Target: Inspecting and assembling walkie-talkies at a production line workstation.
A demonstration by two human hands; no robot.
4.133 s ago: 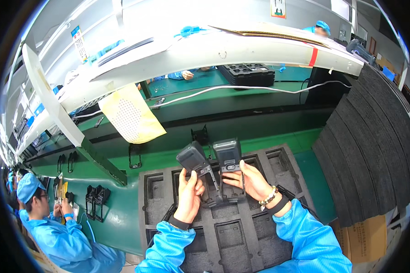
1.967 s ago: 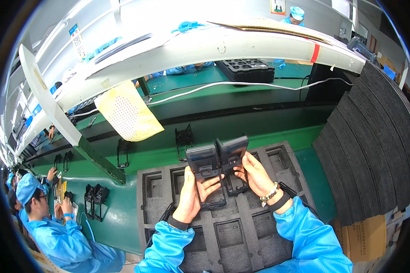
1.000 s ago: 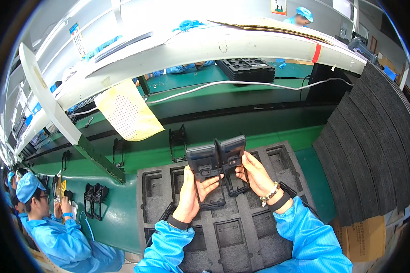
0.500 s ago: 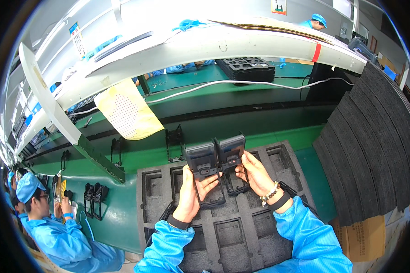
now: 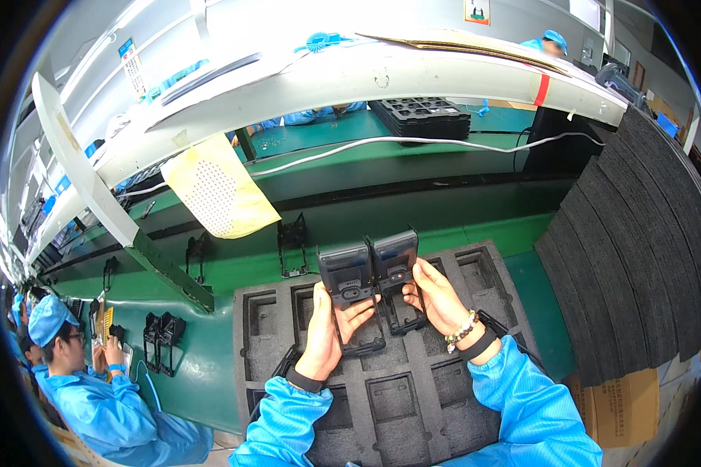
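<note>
Two dark handheld devices are held side by side, upright, above the foam tray [image 5: 436, 420]. The left device [image 5: 346, 274] is clamped in the left hand [image 5: 329, 331], fingers wrapped round its lower body; the right device [image 5: 395, 261] is gripped by the right hand [image 5: 435, 296], thumb laid on its face. The two devices touch along their inner edges, and each trails a black frame-like part down toward the tray's cut-out pockets.

Compared with four seconds ago, the devices are drawn together and squared up — then they were tilted apart and held slightly higher. Over the last second almost nothing is changed; the hands are kept in nearly the same place.

Around the tray, a green bench [image 5: 210, 366] is seen, with small black brackets [image 5: 291, 247] standing on it. A yellow perforated sheet [image 5: 216, 187] hangs from the white rail [image 5: 382, 74] above. Dark foam sheets [image 5: 639, 257] are stacked at the right.

At the lower left a co-worker [image 5: 93, 397] is partly cut off by the rim. What the left fingers cover on the device cannot be made out — nor whether the trailing frames rest in the pockets.
</note>
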